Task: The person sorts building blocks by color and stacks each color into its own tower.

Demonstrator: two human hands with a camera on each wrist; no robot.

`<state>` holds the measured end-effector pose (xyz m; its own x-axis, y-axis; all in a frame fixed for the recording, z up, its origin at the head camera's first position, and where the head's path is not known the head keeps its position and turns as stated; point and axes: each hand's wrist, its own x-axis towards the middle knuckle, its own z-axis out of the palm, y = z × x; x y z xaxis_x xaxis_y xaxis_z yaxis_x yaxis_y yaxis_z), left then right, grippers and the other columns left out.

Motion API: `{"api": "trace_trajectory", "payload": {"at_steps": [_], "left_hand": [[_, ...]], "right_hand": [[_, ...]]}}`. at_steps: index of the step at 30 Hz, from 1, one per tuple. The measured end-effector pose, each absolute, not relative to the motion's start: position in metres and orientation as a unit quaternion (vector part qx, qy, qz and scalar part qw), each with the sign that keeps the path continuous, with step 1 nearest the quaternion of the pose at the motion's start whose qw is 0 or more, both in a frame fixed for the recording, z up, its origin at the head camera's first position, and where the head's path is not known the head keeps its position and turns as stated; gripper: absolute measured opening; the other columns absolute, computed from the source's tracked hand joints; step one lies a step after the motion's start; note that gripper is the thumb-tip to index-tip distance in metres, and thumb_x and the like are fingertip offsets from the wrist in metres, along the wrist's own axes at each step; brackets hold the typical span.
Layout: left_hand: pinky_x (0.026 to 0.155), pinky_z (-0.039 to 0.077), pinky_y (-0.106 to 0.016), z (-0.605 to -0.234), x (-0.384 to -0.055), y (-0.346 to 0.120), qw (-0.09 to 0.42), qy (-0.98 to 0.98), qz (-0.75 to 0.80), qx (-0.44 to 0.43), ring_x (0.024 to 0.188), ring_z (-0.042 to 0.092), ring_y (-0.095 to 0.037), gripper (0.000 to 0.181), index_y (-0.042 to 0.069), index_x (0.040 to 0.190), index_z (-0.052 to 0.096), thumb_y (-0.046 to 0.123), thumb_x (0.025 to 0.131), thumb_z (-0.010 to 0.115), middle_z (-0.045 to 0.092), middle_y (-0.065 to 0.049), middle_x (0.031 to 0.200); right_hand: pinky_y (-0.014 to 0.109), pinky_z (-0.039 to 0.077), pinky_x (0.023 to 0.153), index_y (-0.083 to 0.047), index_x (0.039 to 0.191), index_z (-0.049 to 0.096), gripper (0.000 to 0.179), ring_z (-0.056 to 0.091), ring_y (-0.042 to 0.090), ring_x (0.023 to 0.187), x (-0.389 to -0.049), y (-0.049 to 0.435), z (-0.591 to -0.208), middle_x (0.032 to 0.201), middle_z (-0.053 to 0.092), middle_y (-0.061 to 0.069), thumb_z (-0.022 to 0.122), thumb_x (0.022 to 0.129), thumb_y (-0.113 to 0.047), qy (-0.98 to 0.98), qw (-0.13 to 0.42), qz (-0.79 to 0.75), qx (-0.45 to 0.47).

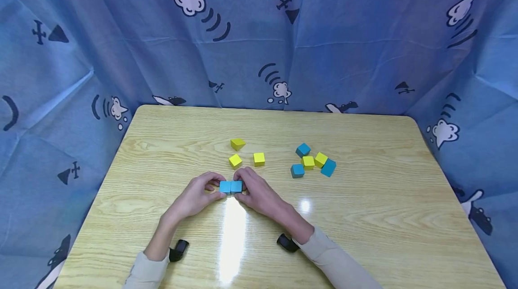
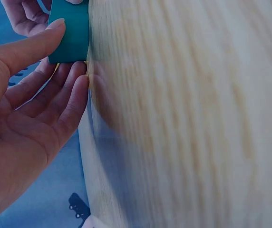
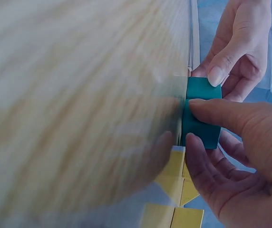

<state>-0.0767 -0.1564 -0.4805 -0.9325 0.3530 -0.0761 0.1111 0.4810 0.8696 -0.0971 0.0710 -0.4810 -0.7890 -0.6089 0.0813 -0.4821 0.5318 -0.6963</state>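
Observation:
Two blue cubes stand side by side on the wooden table, their near faces level and their sides meeting. My left hand (image 1: 196, 195) pinches the left blue cube (image 1: 225, 187), thumb on the near side and fingers behind. The right blue cube (image 1: 236, 186) is between the thumb and fingers of my right hand (image 1: 259, 193). In the right wrist view the right cube (image 3: 203, 126) and the left cube (image 3: 200, 87) sit against each other on the tabletop. The left wrist view shows the left cube's teal-looking face (image 2: 74, 42) under my thumb; its upper part is cut off.
Behind the hands lie a yellow wedge-like block (image 1: 237, 144) and two yellow cubes, one left (image 1: 235, 161) and one right (image 1: 259, 159). To the right is a loose group of blue blocks (image 1: 297, 171) and yellow blocks (image 1: 308, 162). A blue patterned curtain (image 1: 243, 55) borders the table (image 1: 384, 181).

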Motion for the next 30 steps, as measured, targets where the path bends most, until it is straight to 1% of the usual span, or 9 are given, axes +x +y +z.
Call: {"api": "trace_trajectory", "payload": {"at_steps": [7,13,18,23,26,30], "left_hand": [[0.082,0.057,-0.031,-0.479,-0.076,-0.156,0.123,0.859,0.474,0.148,0.096,0.063,-0.019,0.034,0.001,0.122,0.066,0.003,0.091,0.078,0.064,-0.005,0.108],[0.082,0.057,-0.030,-0.479,-0.077,-0.156,0.122,0.858,0.476,0.151,0.096,0.063,-0.018,0.034,0.000,0.122,0.065,0.002,0.091,0.077,0.064,-0.005,0.108],[0.083,0.057,-0.031,-0.479,-0.076,-0.155,0.122,0.857,0.476,0.154,0.096,0.063,-0.019,0.035,-0.001,0.123,0.065,0.002,0.090,0.078,0.064,-0.006,0.108],[0.083,0.057,-0.031,-0.478,-0.076,-0.155,0.119,0.859,0.474,0.151,0.096,0.063,-0.019,0.037,-0.002,0.124,0.064,0.001,0.090,0.078,0.064,-0.008,0.109],[0.083,0.057,-0.030,-0.479,-0.076,-0.155,0.117,0.859,0.475,0.149,0.096,0.063,-0.019,0.037,-0.002,0.124,0.064,0.001,0.089,0.078,0.065,-0.008,0.110],[0.083,0.057,-0.030,-0.479,-0.076,-0.154,0.117,0.860,0.474,0.149,0.095,0.063,-0.018,0.037,-0.001,0.123,0.065,0.001,0.089,0.079,0.065,-0.007,0.110]], "right_hand": [[0.024,0.049,0.075,-0.005,0.117,0.058,0.035,0.056,0.016,0.087,-0.095,0.072,-0.481,0.104,0.055,0.005,0.079,0.089,-0.004,0.872,0.069,-0.368,-0.316],[0.027,0.053,0.079,-0.005,0.117,0.060,0.033,0.060,0.017,0.091,-0.096,0.073,-0.481,0.106,0.059,0.005,0.079,0.090,-0.005,0.871,0.072,-0.367,-0.318],[0.026,0.053,0.079,-0.006,0.118,0.060,0.034,0.060,0.016,0.092,-0.096,0.074,-0.481,0.107,0.060,0.004,0.080,0.091,-0.007,0.873,0.079,-0.364,-0.315],[0.025,0.052,0.080,-0.007,0.124,0.059,0.039,0.061,0.016,0.094,-0.096,0.076,-0.480,0.111,0.060,0.003,0.080,0.092,-0.014,0.876,0.087,-0.358,-0.311],[0.029,0.053,0.082,-0.006,0.127,0.060,0.043,0.061,0.018,0.097,-0.095,0.080,-0.478,0.113,0.062,0.004,0.081,0.091,-0.018,0.879,0.086,-0.355,-0.305],[0.035,0.053,0.088,-0.006,0.126,0.061,0.043,0.061,0.022,0.103,-0.094,0.086,-0.476,0.117,0.063,0.007,0.081,0.091,-0.017,0.883,0.074,-0.352,-0.301]]}}
